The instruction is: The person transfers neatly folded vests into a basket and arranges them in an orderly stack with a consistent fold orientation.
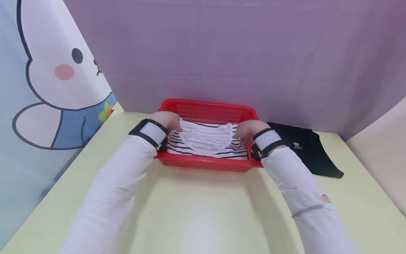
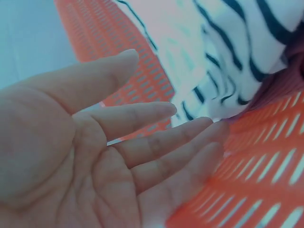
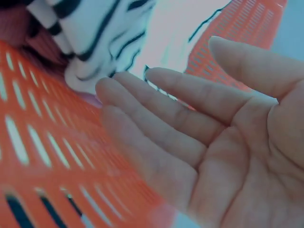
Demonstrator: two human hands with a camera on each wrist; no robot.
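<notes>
A red plastic basket (image 1: 203, 163) with slotted sides stands at the back of the table. In it lies a folded white garment with black stripes (image 1: 177, 147), a plain white section (image 1: 206, 135) uppermost. My left hand (image 1: 166, 120) reaches in at the basket's left end. Its fingers (image 2: 142, 147) are extended beside the striped cloth, palm visible and holding nothing. At the right end, my right hand (image 1: 252, 129) does the same, its fingers (image 3: 166, 118) extended and slightly bent near the cloth's edge. Whether fingertips touch the cloth is unclear.
A folded black garment (image 1: 306, 148) with a small white print lies right of the basket, partly behind my right wrist. Dusky pink cloth (image 3: 45, 45) shows beneath the striped garment. A purple curtain (image 1: 203, 53) hangs behind the pale yellow table (image 1: 196, 204).
</notes>
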